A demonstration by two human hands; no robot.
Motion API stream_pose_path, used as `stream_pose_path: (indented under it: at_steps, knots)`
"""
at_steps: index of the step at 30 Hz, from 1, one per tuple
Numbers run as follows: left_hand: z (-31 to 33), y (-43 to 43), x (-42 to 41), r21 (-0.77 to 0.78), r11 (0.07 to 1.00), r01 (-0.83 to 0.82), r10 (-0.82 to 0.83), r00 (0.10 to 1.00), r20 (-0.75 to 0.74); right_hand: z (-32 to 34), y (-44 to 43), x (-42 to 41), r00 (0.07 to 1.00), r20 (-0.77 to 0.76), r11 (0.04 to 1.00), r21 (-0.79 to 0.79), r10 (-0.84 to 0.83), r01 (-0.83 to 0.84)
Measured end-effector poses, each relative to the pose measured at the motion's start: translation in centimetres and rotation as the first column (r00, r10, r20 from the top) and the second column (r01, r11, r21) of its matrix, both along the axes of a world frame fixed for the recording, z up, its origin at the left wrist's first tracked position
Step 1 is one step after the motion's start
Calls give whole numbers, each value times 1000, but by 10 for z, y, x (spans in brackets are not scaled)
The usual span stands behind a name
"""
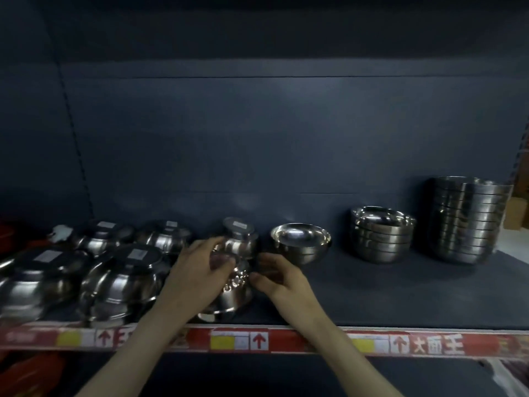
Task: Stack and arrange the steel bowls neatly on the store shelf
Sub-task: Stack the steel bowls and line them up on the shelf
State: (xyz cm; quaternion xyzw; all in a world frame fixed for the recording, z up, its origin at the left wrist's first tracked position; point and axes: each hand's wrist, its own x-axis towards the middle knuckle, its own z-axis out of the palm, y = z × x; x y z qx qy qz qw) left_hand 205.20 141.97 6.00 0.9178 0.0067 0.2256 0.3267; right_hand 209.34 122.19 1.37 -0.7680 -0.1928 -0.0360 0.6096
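Both my hands hold a small stack of upturned steel bowls [234, 293] near the shelf's front edge. My left hand [197, 270] curls over its top and left side; my right hand [274, 277] pinches its right side. Behind it stands another upturned small bowl stack [239, 239] with a label on its base. A single upright bowl [300, 246] sits to the right. Further right are a short nested stack [382, 233] and a tall nested stack [465, 219], both upright. Several larger upturned bowls [120, 282] lie at the left.
The dark shelf board [372, 296] runs right of my hands, with a red price strip [286, 340] along its front edge. Red items [8, 233] sit at the far left. A dark back panel closes the shelf behind.
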Motion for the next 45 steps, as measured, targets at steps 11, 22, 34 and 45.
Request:
stream_pose_path:
  at_steps: [11, 22, 34, 45]
  knots:
    - [-17, 20, -14, -315, 949, 32, -109, 967, -231, -3, 34, -10, 996, 53, 935, -349, 77, -54]
    - [-6, -3, -5, -346, 926, 153, -206, 971, -123, 19, -10, -14, 994, 106, 968, -250, 2, 25]
    - [15, -118, 16, -523, 778, 348, -343, 933, 111, 49, -133, -44, 950, 195, 964, -61, -242, 259]
    - [30, -210, 17, -514, 641, 570, -577, 800, 168, 58, -227, -73, 881, 201, 900, 19, -429, 434]
